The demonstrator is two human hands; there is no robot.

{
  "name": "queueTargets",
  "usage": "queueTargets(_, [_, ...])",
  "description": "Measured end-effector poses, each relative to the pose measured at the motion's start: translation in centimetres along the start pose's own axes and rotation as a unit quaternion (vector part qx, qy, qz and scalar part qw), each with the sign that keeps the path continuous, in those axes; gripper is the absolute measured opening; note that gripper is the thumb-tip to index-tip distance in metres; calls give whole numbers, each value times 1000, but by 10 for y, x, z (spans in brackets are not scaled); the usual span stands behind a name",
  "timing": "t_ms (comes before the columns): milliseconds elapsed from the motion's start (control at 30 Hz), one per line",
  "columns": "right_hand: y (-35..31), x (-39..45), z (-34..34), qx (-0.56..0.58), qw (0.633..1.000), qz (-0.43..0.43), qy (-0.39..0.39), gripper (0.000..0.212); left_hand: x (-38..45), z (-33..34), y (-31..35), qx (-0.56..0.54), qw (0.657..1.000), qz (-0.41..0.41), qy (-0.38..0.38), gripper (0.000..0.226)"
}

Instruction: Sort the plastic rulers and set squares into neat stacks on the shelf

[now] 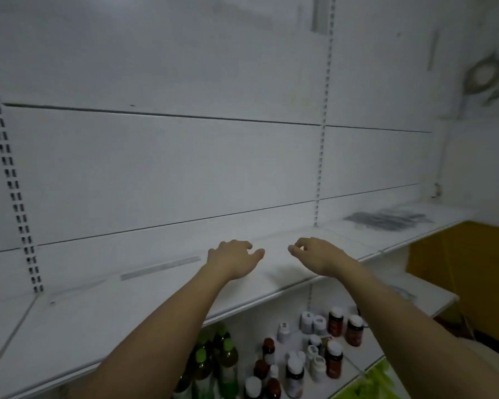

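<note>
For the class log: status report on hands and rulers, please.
Left hand and right hand over shelf, holding nothing. Ruler lies left; pile far right. Nothing between.

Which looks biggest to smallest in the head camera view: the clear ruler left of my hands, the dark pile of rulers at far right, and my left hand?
1. Clear ruler, longest.
2. Dark pile of rulers, slightly shorter, but it lies farther away, so this order is unsure.
3. Left hand, smallest.

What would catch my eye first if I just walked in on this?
Two bare arms reach over a long white shelf, the left hand and right hand close together, holding nothing. A clear ruler lies to their left, a blurred grey pile far right. Below stand bottles and jars.
</note>
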State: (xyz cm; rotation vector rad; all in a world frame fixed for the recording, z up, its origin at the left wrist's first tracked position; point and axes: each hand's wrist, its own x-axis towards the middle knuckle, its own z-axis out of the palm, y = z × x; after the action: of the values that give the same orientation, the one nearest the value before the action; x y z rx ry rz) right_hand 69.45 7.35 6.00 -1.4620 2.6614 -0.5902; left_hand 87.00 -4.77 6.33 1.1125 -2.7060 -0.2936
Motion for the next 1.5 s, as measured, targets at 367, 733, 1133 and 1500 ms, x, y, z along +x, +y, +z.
queueTargets(367, [259, -63, -106, 0, 996, 72, 46, 49, 40, 78, 291, -32, 991, 126, -32, 63])
queueTargets(733, [439, -36, -144, 35, 989, 131, 58, 39, 113, 136, 451, -36, 983, 177, -34, 57])
queueTargets(1133, [566, 89, -143, 11, 993, 105, 43, 43, 277, 217, 515, -69, 986, 149, -39, 56])
queueTargets(1500, [643, 236, -156, 48, 998, 19, 23, 40, 398, 249, 554, -86, 994, 69, 2, 54])
